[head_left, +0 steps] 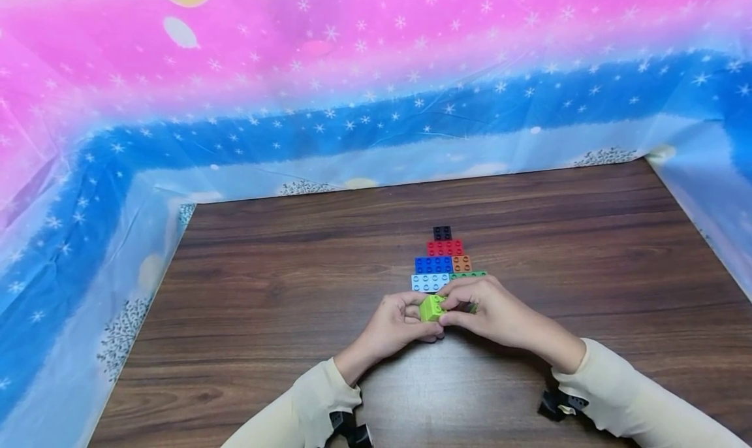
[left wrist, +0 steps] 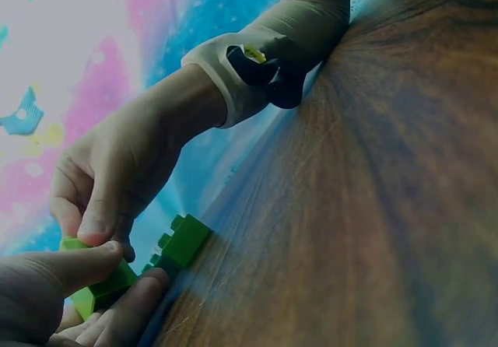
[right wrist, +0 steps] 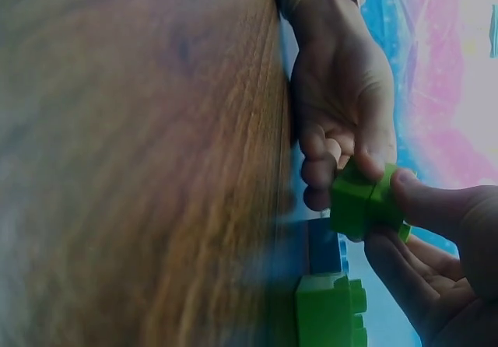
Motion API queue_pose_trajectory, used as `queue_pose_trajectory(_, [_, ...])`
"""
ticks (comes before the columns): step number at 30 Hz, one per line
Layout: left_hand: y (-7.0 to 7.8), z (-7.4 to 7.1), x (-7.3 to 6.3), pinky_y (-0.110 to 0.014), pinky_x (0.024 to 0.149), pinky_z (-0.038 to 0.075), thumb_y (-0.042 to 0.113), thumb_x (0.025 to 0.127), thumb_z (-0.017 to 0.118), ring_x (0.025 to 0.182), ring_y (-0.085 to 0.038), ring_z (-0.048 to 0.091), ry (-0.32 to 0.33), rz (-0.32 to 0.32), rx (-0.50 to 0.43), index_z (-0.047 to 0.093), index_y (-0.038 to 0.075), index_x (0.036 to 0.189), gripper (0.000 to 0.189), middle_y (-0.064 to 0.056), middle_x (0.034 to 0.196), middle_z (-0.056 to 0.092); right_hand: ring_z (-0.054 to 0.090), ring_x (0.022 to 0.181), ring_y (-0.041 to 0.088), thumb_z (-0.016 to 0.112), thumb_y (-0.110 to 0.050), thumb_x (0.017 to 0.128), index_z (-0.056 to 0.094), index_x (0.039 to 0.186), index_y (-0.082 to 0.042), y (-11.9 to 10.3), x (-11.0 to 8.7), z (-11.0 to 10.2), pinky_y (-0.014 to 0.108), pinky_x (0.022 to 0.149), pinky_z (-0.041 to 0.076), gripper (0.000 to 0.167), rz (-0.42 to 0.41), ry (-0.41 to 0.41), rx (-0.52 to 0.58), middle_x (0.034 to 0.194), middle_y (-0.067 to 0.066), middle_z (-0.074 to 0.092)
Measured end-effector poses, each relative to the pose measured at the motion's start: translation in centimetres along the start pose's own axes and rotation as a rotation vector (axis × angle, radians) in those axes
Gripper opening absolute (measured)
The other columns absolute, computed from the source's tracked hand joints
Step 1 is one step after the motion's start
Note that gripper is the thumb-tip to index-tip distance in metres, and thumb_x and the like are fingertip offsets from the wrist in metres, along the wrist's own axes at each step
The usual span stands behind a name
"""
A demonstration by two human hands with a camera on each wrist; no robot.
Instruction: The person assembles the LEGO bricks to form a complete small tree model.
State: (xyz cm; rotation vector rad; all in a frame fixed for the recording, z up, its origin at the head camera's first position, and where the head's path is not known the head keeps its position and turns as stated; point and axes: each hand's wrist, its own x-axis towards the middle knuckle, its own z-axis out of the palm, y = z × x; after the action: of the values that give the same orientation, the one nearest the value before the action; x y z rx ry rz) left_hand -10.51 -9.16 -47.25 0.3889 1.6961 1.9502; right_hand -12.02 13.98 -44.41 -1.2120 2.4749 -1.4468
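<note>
Left hand [head_left: 388,324] and right hand [head_left: 499,309] both pinch the lime block [head_left: 431,308], lower centre of head view, off the bench [head_left: 282,272]; opposed grips likely steady it. Possibly two bricks; fingers hide the joint. Brick rows [head_left: 433,265] lie just beyond, studs up.

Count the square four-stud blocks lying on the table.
2: the black block at the far end and the orange block right of the dark blue block. More may hide behind the left hand and right hand, which hold the lime-green block.
</note>
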Motion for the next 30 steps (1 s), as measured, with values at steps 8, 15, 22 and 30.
queue_pose_trajectory(8, [0.1, 0.2, 0.0, -0.030, 0.078, 0.064, -0.014, 0.093, 0.069, 0.081, -0.014, 0.077, 0.013, -0.021, -0.036, 0.058, -0.017, 0.133, 0.042, -0.036, 0.104, 0.072, 0.072, 0.094, 0.013, 0.085, -0.006, 0.088, 0.082, 0.093, -0.017, 0.0, -0.1, 0.2, 0.032, 0.076, 0.061, 0.013, -0.009, 0.022, 0.008, 0.106, -0.003, 0.076])
queue_pose_trajectory(15, [0.2, 0.2, -0.2, -0.030, 0.077, 0.064, -0.014, 0.092, 0.070, 0.080, -0.014, 0.077, 0.000, -0.029, -0.027, 0.059, -0.017, 0.130, 0.039, -0.034, 0.102, 0.073, 0.071, 0.097, 0.013, 0.086, -0.010, 0.089, 0.082, 0.092, -0.019, -0.4, 0.0, -0.1, 0.032, 0.079, 0.061, 0.010, 0.032, -0.023, 0.000, 0.109, -0.001, 0.076])
queue_pose_trajectory(22, [0.6, 0.8, -0.4, -0.038, 0.083, 0.064, -0.012, 0.097, 0.065, 0.087, -0.016, 0.076, -0.101, 0.038, -0.038, 0.052, -0.014, 0.134, 0.040, -0.045, 0.113, 0.064, 0.073, 0.095, 0.016, 0.087, -0.014, 0.088, 0.083, 0.093, -0.017, -1.6, 0.4, -1.8, 0.031, 0.076, 0.063, 0.007, 0.020, -0.043, 0.034, 0.106, 0.002, 0.078])
queue_pose_trajectory(30, [0.5, 1.1, -0.3, -0.035, 0.085, 0.064, -0.007, 0.099, 0.065, 0.092, -0.015, 0.074, -0.091, 0.083, 0.043, 0.054, -0.016, 0.132, 0.036, -0.041, 0.116, 0.065, 0.071, 0.100, 0.014, 0.076, -0.013, 0.099, 0.083, 0.107, -0.014, -1.8, 0.3, -2.9, 0.030, 0.081, 0.062, 0.011, 0.025, -0.128, -0.027, 0.116, 0.003, 0.075])
